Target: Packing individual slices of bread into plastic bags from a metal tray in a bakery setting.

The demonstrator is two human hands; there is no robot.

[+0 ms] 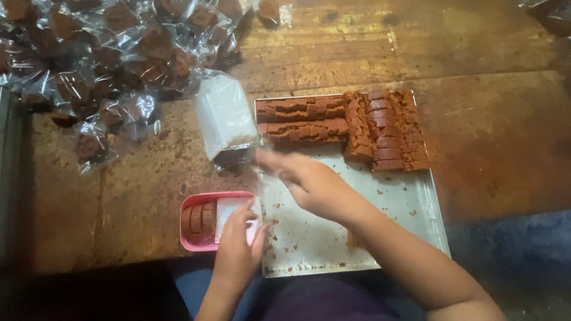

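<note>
**Hands at the pink container beside the cake tray**

Broadly, a worn brown bench [488,119] fills the view and carries everything. Across its upper left corner lies a heap of clear bags [113,53], each wrapped around a dark brown piece. At the middle sits a metal tray [416,220], its near half bare but for crumbs, its far half holding rows of sliced brown cake [357,122]. Just left of the tray's far corner lies a stack of clear empty bags [225,114]. Nearer the person, touching the tray's left edge, is a small pink container [193,223] with cake slices standing in its left part and a white sheet over its right part.

The right hand [315,184] reaches across the tray, its fingers [270,159] pinched on a thin clear bag [262,172] near the stack. The left hand [235,249] rests on the container's right side, fingers [241,211] pressed loosely on the white sheet, not closed around anything.
</note>
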